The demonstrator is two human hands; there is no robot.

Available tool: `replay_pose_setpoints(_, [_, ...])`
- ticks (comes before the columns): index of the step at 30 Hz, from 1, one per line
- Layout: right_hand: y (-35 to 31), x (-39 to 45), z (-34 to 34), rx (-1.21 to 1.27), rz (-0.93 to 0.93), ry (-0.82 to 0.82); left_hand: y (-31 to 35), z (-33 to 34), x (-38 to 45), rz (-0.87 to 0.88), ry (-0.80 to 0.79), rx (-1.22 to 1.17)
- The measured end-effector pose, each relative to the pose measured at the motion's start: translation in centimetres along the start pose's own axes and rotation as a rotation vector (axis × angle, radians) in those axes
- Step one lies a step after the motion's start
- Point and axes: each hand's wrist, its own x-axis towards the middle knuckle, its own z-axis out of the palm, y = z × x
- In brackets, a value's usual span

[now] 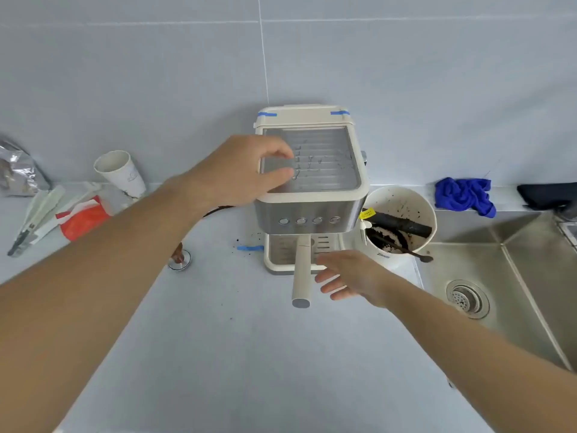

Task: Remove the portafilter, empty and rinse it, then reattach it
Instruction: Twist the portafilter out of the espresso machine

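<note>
**Reaching for the handle**

My left hand (240, 170) rests at the left edge of the coffee machine (309, 182), fingers loosely curled over its top and gripping nothing. My right hand (349, 276) is spread open just beside the portafilter (302, 270), not touching it. The portafilter is locked in the machine, its handle pointing toward me. A tub (401, 226) of coffee grounds stands between machine and sink (505, 295).

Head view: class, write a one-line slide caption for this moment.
Left hand steadies the espresso machine as the open right hand reaches for the portafilter handle.
</note>
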Motion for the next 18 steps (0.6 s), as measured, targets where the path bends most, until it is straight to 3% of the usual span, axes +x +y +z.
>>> replay_pose_setpoints(8, [1.4,1.4,4.7,0.322,-0.037,-0.036,1.0,4.0,2.8,0.100,-0.143,0.094])
replay_pose_setpoints(18, [1.9,2.0,6.0,0.519,-0.052,-0.090,-0.5,5.7,4.2,0.116,-0.137,0.240])
